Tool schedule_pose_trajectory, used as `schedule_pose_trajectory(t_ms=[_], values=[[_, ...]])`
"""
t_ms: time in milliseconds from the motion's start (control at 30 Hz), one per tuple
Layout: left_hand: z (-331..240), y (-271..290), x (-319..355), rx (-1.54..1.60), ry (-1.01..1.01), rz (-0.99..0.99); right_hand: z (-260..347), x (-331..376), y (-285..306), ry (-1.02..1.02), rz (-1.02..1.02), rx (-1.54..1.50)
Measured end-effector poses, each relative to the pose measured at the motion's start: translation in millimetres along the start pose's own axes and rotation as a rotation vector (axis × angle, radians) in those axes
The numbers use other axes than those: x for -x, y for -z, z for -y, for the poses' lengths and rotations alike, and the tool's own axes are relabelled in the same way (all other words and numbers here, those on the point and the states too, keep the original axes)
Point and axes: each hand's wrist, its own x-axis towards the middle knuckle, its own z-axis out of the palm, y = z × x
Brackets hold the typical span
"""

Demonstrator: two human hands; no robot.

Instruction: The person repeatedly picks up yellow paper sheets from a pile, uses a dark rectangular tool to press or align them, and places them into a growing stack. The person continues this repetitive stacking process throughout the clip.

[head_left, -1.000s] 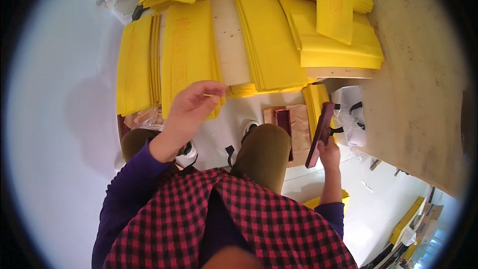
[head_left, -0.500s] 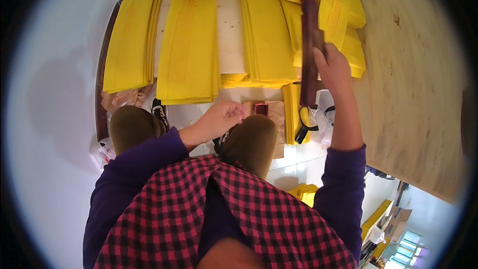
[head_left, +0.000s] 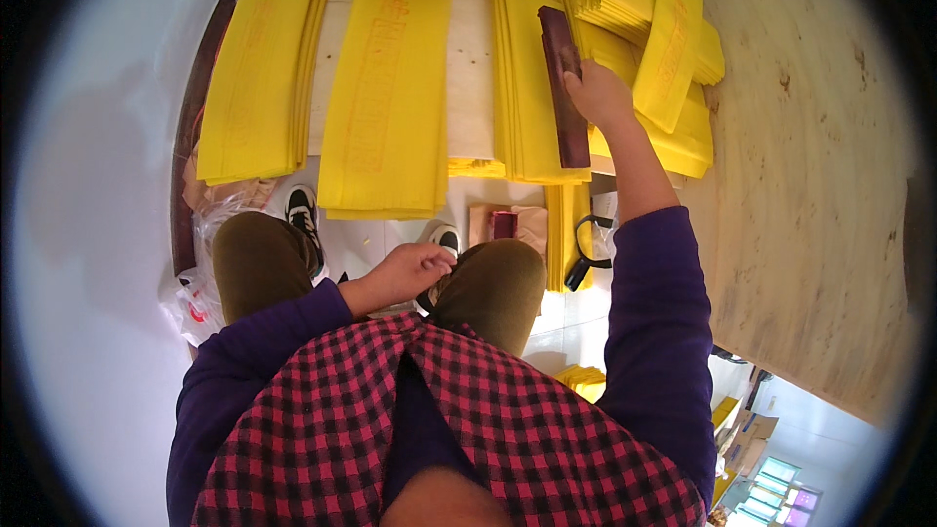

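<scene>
My right hand (head_left: 600, 96) grips a long dark-red wooden stamp block (head_left: 563, 93) by its raised back. The block lies along the right side of a stack of yellow paper (head_left: 519, 88); whether it touches the top sheet I cannot tell. To the left, a middle stack of yellow paper (head_left: 386, 107) bears a long red printed mark, and a further yellow stack (head_left: 256, 78) lies beyond it. My left hand (head_left: 402, 273) rests near my right knee, fingers curled in loosely, with nothing visible in them.
More yellow bundles (head_left: 644, 0) are heaped at the back right, beside a large wooden board (head_left: 800, 156). Below the table edge sit a small red-inked box (head_left: 505, 224) on brown cardboard and a black-handled item (head_left: 578, 271). Clear plastic bags (head_left: 200, 293) lie at the left.
My right hand has carried the stamp block left, from beside the right-hand bundles to over the yellow stack. My left hand has drawn slightly back and left.
</scene>
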Motion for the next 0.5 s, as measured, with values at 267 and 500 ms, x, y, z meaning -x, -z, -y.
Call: schedule_pose_trajectory(t_ms=[267,500], values=[[4,6,-1,0.074,0.021,-0.004,6,-15,-1,-0.011,0.049,0.002],[5,8,-3,0.077,0.035,-0.004,8,-26,-6,-0.013,0.099,0.007]])
